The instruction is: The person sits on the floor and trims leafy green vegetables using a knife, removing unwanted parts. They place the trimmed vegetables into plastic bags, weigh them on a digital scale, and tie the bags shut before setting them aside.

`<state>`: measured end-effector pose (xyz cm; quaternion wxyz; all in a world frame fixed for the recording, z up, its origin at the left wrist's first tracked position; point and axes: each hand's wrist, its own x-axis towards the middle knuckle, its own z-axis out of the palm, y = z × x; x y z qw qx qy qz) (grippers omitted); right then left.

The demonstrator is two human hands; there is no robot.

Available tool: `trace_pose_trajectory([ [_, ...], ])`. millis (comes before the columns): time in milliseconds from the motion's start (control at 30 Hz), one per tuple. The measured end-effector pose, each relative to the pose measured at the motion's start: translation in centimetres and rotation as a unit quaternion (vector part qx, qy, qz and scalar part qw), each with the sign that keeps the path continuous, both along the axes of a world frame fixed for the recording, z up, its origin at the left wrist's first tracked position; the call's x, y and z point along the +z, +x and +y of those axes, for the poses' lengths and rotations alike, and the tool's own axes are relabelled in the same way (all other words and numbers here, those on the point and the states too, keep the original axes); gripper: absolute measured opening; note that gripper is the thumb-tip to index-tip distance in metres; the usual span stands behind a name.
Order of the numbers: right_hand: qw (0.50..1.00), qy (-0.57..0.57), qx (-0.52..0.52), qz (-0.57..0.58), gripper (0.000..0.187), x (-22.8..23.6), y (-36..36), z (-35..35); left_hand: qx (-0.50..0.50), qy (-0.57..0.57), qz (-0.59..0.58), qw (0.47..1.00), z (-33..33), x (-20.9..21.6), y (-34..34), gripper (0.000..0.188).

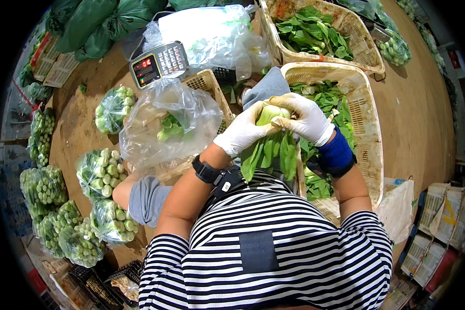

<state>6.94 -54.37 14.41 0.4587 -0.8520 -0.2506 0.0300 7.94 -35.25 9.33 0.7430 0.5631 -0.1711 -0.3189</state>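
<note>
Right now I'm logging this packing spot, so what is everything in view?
bok choy head: one, pale base and green leaves, held in both hands at centre
open clear bag: one, some greens inside, left of the hands
near basket: one, cream, loose greens, under the right hand
far basket: one, cream, loose greens, top right
scale: one, grey with red digits, top left
bagged greens: several clear bags, on the brown table at left
green sacks: several, top left
left hand: white glove, black wristband
right hand: white glove, blue wristband
</note>
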Motion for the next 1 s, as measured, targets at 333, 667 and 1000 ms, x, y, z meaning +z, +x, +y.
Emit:
trace_pose_trajectory([
  [333, 0.918, -0.054, 0.273, 0.284, 0.036, 1.9, 9.8, -3.4, -0.113, -0.109, 0.137, 0.978, 2.1, -0.6, 1.3, 0.059],
  [667, 0.987, 0.103, -0.117, 0.048, 0.048, 0.5, 14.1, -5.6, 0.066, -0.328, 0.302, 0.893, 2.7, -1.0, 1.7, 0.049],
  [1000, 0.892, 0.236, 0.007, 0.386, 0.059, -5.1, 0.7, 5.3, 0.225, -0.147, 0.261, 0.927, 4.2, -2.1, 0.7, 0.033],
])
